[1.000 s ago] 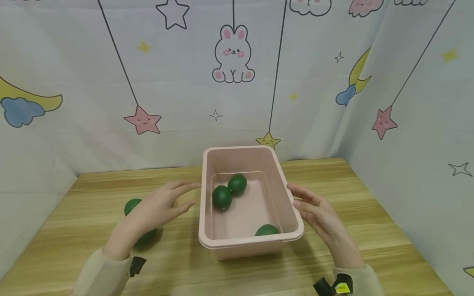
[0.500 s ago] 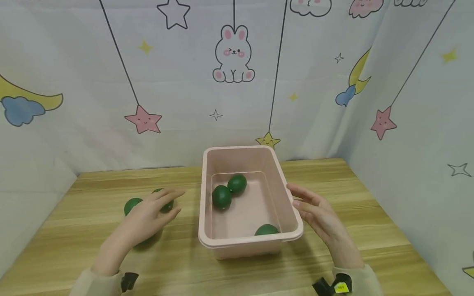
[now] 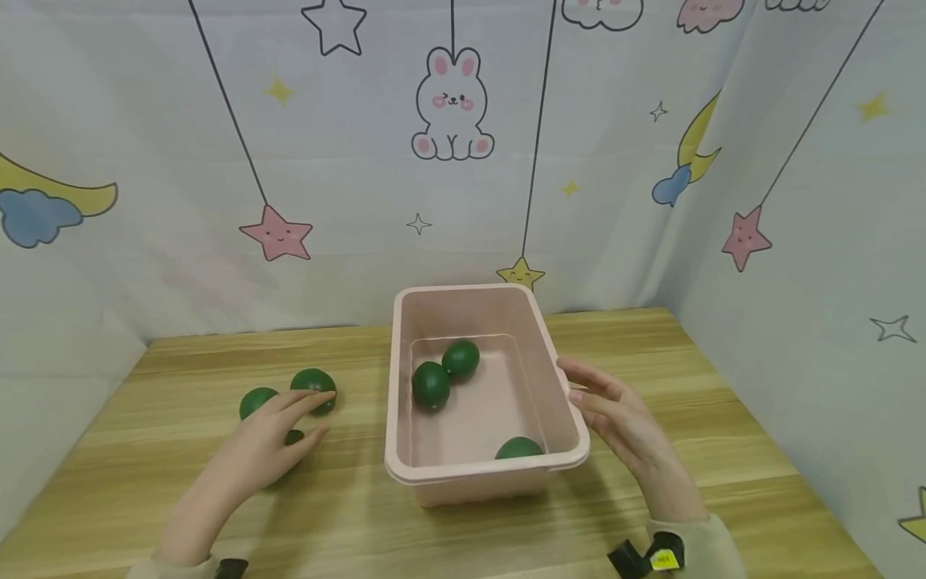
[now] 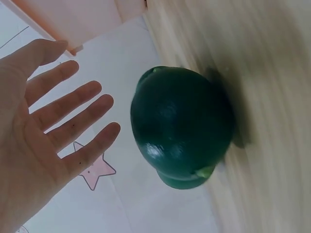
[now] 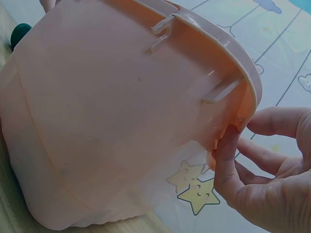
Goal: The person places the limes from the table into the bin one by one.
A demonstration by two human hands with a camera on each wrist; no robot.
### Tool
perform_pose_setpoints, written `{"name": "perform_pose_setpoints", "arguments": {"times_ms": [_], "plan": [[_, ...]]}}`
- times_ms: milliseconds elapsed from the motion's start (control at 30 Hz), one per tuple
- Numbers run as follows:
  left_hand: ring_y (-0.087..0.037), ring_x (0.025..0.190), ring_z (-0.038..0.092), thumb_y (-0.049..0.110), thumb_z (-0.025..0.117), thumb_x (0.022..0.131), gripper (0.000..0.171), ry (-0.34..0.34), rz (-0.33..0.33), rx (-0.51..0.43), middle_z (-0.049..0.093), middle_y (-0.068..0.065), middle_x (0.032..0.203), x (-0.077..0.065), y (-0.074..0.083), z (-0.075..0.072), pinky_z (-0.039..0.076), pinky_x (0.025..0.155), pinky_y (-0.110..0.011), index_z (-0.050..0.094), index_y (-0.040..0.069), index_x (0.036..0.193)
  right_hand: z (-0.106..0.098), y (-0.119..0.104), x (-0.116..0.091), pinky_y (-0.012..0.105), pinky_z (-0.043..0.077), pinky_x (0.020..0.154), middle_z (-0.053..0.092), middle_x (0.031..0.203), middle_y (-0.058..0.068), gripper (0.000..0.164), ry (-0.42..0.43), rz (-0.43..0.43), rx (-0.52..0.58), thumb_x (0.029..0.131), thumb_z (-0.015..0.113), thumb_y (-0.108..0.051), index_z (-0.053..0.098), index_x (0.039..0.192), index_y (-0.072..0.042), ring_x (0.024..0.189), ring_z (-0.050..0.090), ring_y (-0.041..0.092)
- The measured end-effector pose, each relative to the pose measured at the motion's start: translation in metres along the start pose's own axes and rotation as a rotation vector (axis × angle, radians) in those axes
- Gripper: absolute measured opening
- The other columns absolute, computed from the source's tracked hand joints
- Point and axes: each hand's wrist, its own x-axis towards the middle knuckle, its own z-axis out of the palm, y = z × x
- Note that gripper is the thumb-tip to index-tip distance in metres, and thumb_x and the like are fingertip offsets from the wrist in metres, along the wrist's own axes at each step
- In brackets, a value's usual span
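Observation:
Over the table's left side my left hand (image 3: 264, 446) hovers with fingers spread and relaxed, holding nothing. Around it lie three dark green limes: one (image 3: 313, 384) by its fingertips, one (image 3: 257, 400) behind it, and one (image 3: 293, 437) mostly covered by the hand. The left wrist view has a lime (image 4: 182, 121) close up, apart from the fingers, with another partly hidden behind it. A pink plastic bin (image 3: 499, 469) stands mid-table, its right rim pinched between thumb and fingers of my right hand (image 3: 629, 422). Inside are limes (image 3: 431, 386), two touching at the left and one near the front wall.
The wooden table (image 3: 347, 531) meets a white curtain (image 3: 347, 177) with cartoon prints at the back, and more curtain hangs along the right. Black straps (image 3: 651, 556) circle both wrists.
My left hand has moved left and toward me, away from the bin, uncovering the lime by its fingertips. The right hand stays at the bin's rim.

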Motion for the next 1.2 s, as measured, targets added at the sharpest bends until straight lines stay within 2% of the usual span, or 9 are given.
{"name": "perform_pose_setpoints", "arguments": {"times_ms": [333, 600, 800, 1200], "plan": [[-0.038, 0.108, 0.061, 0.02, 0.074, 0.082, 0.048, -0.008, -0.05, 0.065, 0.063, -0.017, 0.121, -0.019, -0.013, 0.003, 0.052, 0.084, -0.054, 0.061, 0.01, 0.127, 0.0, 0.001, 0.001, 0.023, 0.051, 0.095, 0.056, 0.128, -0.006, 0.045, 0.001, 0.001, -0.003, 0.095, 0.054, -0.005, 0.048, 0.139, -0.006, 0.113, 0.059, 0.008], [-0.04, 0.108, 0.061, 0.018, 0.078, 0.078, 0.05, 0.003, -0.058, 0.086, 0.063, -0.015, 0.121, -0.03, -0.021, 0.006, 0.052, 0.084, -0.056, 0.062, 0.009, 0.125, -0.001, 0.001, 0.002, 0.023, 0.051, 0.095, 0.056, 0.128, -0.007, 0.048, 0.014, 0.016, -0.003, 0.094, 0.054, -0.005, 0.044, 0.141, -0.003, 0.113, 0.059, 0.008], [-0.042, 0.108, 0.059, 0.019, 0.078, 0.078, 0.052, -0.034, -0.086, 0.088, 0.062, -0.016, 0.121, -0.035, -0.025, 0.008, 0.052, 0.083, -0.057, 0.061, 0.01, 0.127, 0.0, 0.0, 0.001, 0.023, 0.051, 0.095, 0.056, 0.129, -0.006, 0.048, 0.009, 0.014, 0.001, 0.095, 0.054, -0.004, 0.043, 0.141, -0.002, 0.113, 0.059, 0.009], [-0.041, 0.109, 0.06, 0.021, 0.081, 0.075, 0.054, -0.078, -0.088, 0.123, 0.062, -0.015, 0.121, -0.038, -0.031, 0.01, 0.052, 0.083, -0.056, 0.063, 0.01, 0.125, 0.0, 0.0, 0.0, 0.023, 0.051, 0.095, 0.055, 0.129, -0.005, 0.049, 0.013, 0.017, -0.003, 0.095, 0.055, -0.005, 0.043, 0.142, -0.002, 0.113, 0.059, 0.009]]}}
